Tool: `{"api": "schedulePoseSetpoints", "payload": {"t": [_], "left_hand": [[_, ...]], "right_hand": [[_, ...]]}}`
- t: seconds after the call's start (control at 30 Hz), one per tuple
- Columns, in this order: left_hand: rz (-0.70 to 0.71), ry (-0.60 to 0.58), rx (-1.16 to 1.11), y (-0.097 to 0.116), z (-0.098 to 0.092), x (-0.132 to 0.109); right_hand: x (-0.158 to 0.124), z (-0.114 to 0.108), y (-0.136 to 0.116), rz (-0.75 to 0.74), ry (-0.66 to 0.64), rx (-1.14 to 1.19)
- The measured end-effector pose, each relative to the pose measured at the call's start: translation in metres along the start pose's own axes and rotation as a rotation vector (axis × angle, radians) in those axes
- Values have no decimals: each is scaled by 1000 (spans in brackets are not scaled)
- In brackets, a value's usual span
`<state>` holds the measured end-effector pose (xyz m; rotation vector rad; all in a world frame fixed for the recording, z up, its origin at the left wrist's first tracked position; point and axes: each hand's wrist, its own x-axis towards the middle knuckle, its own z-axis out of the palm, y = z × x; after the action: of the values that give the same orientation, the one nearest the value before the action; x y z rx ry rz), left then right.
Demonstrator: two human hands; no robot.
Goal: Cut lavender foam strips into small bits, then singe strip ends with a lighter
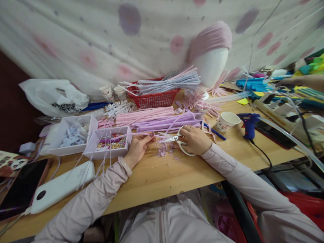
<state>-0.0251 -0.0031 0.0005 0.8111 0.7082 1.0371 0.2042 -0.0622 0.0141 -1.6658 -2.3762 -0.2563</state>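
My left hand (138, 148) pinches a purple pipe cleaner (134, 134) that stretches left over a white box and right to the scissors. In my right hand (196, 139) are white-handled scissors (174, 138), their blades parted around the pipe cleaner's right part. Purple fuzz clippings (164, 151) lie on the table just below the blades. Behind my hands rest a bundle of purple pipe cleaners (167, 124) and a bundle of pink ones (144, 115). The white box (107, 155) beside my left hand holds gold and coloured beads.
A red basket (154, 100) of pale pipe cleaners stands behind. To the right are a paper cup (227, 121), a blue glue gun (250, 125) and a power strip (275, 114). A white power bank (63, 187) and a phone (24, 189) lie left. Another person's arm (303, 82) reaches in far right.
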Motion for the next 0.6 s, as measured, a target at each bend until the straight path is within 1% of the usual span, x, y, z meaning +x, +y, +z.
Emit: {"api": "schedulePoseSetpoints", "payload": {"t": [0.2, 0.6], "left_hand": [[-3, -44, 19, -2, -2, 0], [12, 4, -5, -1, -1, 1]], "right_hand": [[1, -4, -2, 21, -32, -44], [-2, -9, -8, 113, -54, -120]]}}
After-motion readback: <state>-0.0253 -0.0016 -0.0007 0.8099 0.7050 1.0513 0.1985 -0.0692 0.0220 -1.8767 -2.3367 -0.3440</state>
